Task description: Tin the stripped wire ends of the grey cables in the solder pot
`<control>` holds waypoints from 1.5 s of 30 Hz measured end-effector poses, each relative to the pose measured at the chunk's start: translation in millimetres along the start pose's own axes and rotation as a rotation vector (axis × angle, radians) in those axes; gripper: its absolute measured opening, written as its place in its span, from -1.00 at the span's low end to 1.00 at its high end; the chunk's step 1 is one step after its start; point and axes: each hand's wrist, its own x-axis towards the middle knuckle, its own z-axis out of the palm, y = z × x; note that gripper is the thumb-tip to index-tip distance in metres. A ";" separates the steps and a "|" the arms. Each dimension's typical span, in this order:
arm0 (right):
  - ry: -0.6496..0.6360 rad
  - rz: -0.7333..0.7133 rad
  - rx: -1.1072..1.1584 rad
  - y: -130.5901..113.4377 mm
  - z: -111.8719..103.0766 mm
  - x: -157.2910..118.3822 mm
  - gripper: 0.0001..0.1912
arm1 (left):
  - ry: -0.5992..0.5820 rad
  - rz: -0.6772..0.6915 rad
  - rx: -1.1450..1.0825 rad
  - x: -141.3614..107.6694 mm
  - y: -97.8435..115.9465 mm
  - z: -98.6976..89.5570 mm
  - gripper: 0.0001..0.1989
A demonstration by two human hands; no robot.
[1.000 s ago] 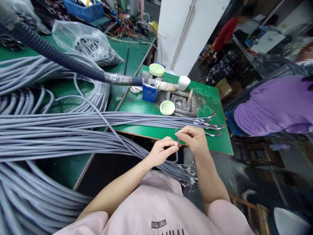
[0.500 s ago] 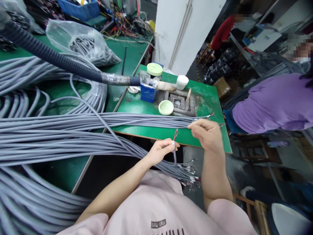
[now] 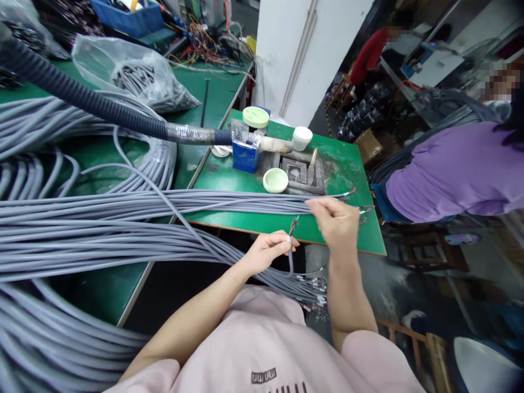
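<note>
Below centre, your left hand is pinching a grey cable, its coloured wires already bared, while your right hand, curled, is hovering centre right (whether it's gripping anything, or what's remaining, I cannot tell).

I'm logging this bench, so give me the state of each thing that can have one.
Grey cable: pinched, coloured wires exposed at its end
Left hand: closed, pinching that cable
Right hand: curled; unclear whether it holds anything
Cable row: lying side by side
Green dish: open
White tub: upright
Jar: lid on
Plastic bag: partly filled
Blue bin: open-topped
Ribbed hose: bent
</note>
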 end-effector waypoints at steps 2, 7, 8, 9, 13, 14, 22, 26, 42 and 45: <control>0.054 -0.007 -0.017 0.3 -3.3 0.6 -0.81 | 0.030 -0.029 -0.025 -0.5 -6.7 -1.7 -0.68; -0.242 0.056 -0.102 0.8 7.1 -11.2 -0.81 | 0.098 -0.019 -0.090 0.7 -13.4 -3.1 -0.68; -0.257 0.070 -0.107 1.6 11.4 -14.3 -0.79 | 0.094 -0.008 -0.076 1.0 -13.0 -2.9 -0.67; -0.258 0.075 -0.104 2.4 15.5 -17.1 -0.79 | 0.087 -0.001 -0.059 1.3 -12.6 -2.6 -0.66; -0.201 0.058 -0.046 3.8 26.5 -24.8 -0.82 | 0.090 -0.004 -0.074 1.2 -13.3 -1.9 -0.65; -0.175 0.050 -0.033 3.3 27.8 -26.2 -0.82 | 0.101 -0.010 -0.109 1.1 -13.3 -1.7 -0.66; -0.111 -0.233 -0.130 7.5 19.9 -29.5 -0.84 | 0.193 -0.116 -0.496 3.1 4.7 -0.3 -0.65; -0.203 -0.599 -0.218 16.8 9.7 -26.5 -0.70 | 0.212 -0.120 -0.623 4.6 11.8 -6.1 -0.66; 0.266 -0.527 -0.343 40.2 -18.6 34.6 -0.73 | -0.352 0.461 0.273 -37.1 67.0 25.6 -0.77; 0.297 -0.441 -0.215 35.0 -16.9 55.1 -0.72 | -0.507 0.501 0.441 -30.1 51.6 30.4 -0.79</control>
